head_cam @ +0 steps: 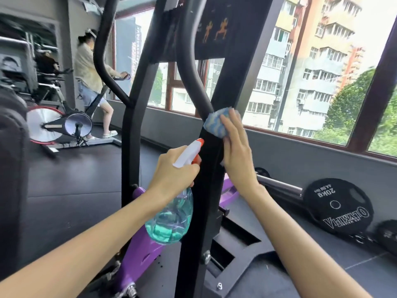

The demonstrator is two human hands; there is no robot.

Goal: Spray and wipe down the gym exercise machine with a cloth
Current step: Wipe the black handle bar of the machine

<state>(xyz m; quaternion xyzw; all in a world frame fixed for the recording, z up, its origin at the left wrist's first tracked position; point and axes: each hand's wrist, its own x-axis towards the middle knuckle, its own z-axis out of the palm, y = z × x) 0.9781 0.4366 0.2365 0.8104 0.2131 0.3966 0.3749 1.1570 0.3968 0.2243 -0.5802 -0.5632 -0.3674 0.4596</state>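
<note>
while on cloth [215, 124], right fingers [232, 126] straight

Only two arms and two hands of the person show. The left arm [96, 237] and the right arm [300, 244] are bare along all the length that shows. The left hand [174, 171] and the right hand [236, 151] are bare too. The fingers [231, 125] are long and slim.

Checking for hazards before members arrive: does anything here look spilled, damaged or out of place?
No spill or damage shows. One thing stands out: a barbell and a 20 kg plate sit loose on the floor by the wall, the plate's lettering upside down.
</note>
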